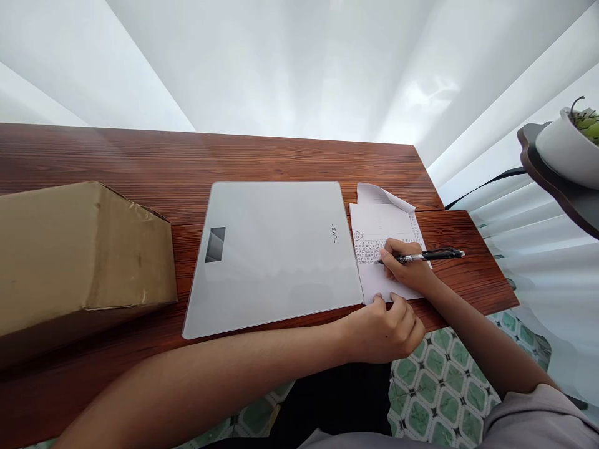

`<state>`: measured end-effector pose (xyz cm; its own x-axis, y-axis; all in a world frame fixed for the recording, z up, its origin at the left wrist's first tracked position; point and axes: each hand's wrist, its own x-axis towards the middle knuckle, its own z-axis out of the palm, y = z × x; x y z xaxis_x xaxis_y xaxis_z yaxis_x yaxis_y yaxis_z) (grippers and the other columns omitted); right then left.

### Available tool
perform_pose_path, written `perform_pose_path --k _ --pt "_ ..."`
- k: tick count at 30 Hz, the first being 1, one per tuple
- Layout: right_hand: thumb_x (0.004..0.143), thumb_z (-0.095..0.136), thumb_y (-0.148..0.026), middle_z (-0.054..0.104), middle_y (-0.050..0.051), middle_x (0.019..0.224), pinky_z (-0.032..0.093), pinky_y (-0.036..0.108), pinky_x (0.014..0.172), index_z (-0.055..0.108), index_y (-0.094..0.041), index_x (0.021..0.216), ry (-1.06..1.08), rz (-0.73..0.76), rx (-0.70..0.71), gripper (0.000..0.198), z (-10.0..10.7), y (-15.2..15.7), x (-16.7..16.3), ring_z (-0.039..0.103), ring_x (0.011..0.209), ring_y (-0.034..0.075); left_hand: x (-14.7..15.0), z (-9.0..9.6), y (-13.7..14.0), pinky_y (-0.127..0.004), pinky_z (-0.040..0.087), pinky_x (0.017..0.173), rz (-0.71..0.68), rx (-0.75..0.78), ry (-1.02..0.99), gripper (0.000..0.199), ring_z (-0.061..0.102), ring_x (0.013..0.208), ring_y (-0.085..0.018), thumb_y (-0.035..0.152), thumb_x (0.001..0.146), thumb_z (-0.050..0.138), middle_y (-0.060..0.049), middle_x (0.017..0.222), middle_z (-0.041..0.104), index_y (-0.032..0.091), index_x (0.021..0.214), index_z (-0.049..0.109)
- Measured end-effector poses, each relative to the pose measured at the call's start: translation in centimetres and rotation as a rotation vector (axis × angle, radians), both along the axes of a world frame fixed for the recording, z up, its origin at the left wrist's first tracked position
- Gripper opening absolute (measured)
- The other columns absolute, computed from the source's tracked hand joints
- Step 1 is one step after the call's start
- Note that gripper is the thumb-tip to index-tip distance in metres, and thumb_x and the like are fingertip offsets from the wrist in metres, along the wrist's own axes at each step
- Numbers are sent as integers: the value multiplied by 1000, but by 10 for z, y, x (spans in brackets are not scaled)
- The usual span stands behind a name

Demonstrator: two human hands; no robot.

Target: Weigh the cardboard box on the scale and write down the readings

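My right hand (403, 267) is closed around a black pen (442, 254) with a patterned grip. The pen's tip meets a sheet of white paper (374, 218) at the end of rows of small handwritten characters. The top of the paper stack curls over at the far edge. At the near edge of the paper is my left hand (386, 327), its fingers curled and thumb and fingertip pressed on the sheet's lower margin. Directly left of the paper lies a flat white bathroom scale (276, 249) with a small dark display.
A brown cardboard box (131, 249) stands on the left of the wooden table (281, 159). White curtains (299, 68) hang behind. At right, a white plant pot (568, 149) sits on a dark shelf. Green patterned tiles (444, 380) cover the floor.
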<state>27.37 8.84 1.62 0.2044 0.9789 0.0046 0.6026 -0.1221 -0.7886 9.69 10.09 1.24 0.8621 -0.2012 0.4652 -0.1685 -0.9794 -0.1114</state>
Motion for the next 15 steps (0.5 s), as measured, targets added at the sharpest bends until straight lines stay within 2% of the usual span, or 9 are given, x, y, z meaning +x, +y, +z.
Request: perform_pose_path --k 6,10,12,15 --pt "92 55 -25 57 -7 45 44 21 44 45 -22 63 48 -12 40 32 -1 -2 0 51 37 9 0 -3 -1 -33 50 51 26 -9 -62 23 67 80 -24 15 96 41 -14 93 71 9 94 63" --pt "95 57 -32 56 -6 46 41 22 39 51 -22 69 117 -250 290 29 0 -4 6 49 35 10 1 -6 -2 -35 53 53 56 33 -139 21 68 83 -26 16 94 44 -12 91 72 11 91 64" --pt "97 59 -37 56 -5 49 42 23 42 55 -22 74 52 -369 393 27 2 -5 11 51 39 11 2 -6 -2 -36 54 54 64 59 -157 21 68 83 -26 16 94 45 -13 91 72 11 90 64" --pt "94 65 -40 63 -2 61 46 25 53 65 -21 86 -197 -453 410 21 5 -5 19 58 52 13 1 -6 -1 -36 54 53 58 77 -153 21 68 82 -26 15 93 45 -13 89 72 11 89 65"
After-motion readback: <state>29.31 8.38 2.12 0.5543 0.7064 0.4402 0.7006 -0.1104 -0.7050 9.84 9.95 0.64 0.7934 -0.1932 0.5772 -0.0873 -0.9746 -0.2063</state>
